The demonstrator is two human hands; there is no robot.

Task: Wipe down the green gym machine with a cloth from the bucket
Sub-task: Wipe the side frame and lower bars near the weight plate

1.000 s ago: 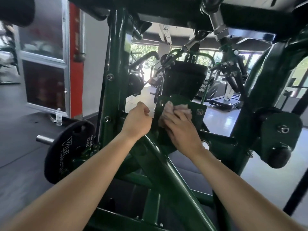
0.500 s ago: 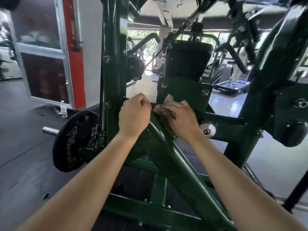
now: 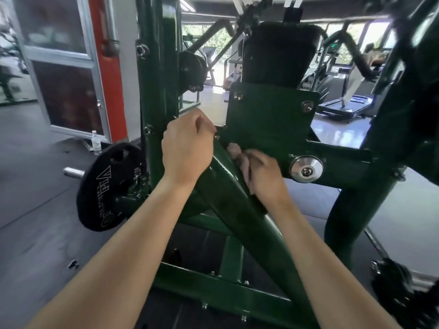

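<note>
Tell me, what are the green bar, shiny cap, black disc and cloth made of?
Bar: likely steel tube under glossy green paint; light streaks glint along it.
Cap: bare polished metal, probably steel or chrome; it shows bright reflections.
Disc: matte black, perhaps rubber-coated or painted iron; no shine, pale lettering.
Cloth, gripped by the right hand: soft pinkish fabric, bunched.

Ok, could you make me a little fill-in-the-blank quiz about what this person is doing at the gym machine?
1. The right hand presses a cloth against a frame tube painted ___.
2. The weight plate on the machine's side is ___ in colour.
3. A water bottle stands on the ___ near the red pillar.
Missing words: green; black; floor.
</note>
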